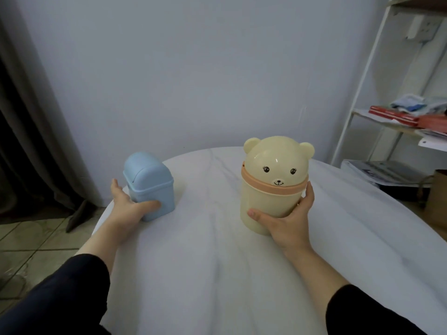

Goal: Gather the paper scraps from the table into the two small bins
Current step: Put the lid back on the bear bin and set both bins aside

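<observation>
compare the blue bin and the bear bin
The blue bin is boxy with an arched lid; the bear bin is round with a bear-face dome. The blue bin looks smaller than the bear bin. Both are closed; the left hand and right hand grip one each.

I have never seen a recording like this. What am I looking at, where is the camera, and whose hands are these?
There is no machine here. A person wears a wide-angle camera on the head, so this single picture looks forward and down at their own arms. The left hand grips a blue bin with a domed lid. The right hand grips a cream bear bin. Both bins seem to rest on a white table, and no paper scraps show on it. A shelf holding papers stands at the right.
</observation>
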